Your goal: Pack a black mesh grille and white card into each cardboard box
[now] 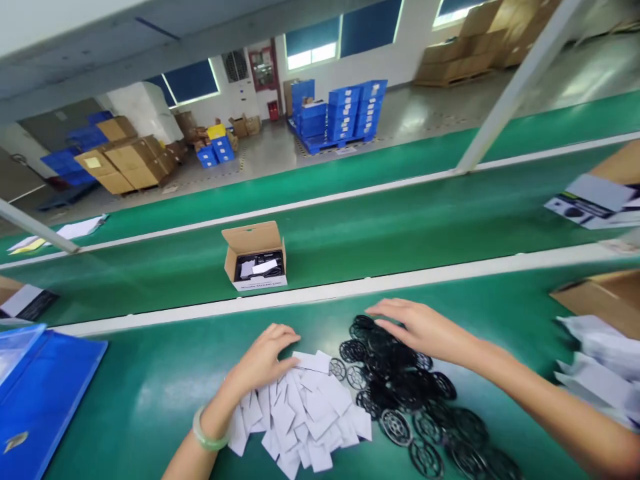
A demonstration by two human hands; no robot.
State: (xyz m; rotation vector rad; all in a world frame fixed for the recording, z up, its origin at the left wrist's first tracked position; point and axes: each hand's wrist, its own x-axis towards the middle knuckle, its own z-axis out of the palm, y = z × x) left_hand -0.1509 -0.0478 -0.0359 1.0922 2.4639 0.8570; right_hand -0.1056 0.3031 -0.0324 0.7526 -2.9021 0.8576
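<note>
At the upper left edge of a pile of small white cards [320, 407] is my left hand [267, 355], its thumb apart from its curved fingers and nothing visible in its grasp. A pale green bangle [207, 432] circles that wrist. My right hand [407, 323] hovers over or touches the top of a heap of black round spoked parts [395, 383]; which of the two I cannot tell. Its thumb and fingers are spread, with no part visibly held. Both piles lie side by side on the green worktop [165, 393].
An open carton [257, 280] with black items and white cards stands on the green belt [350, 233] ahead, beyond a pale rail. A blue bin [65, 393] is at left. White packets [600, 373] and a brown box [605, 300] lie at right.
</note>
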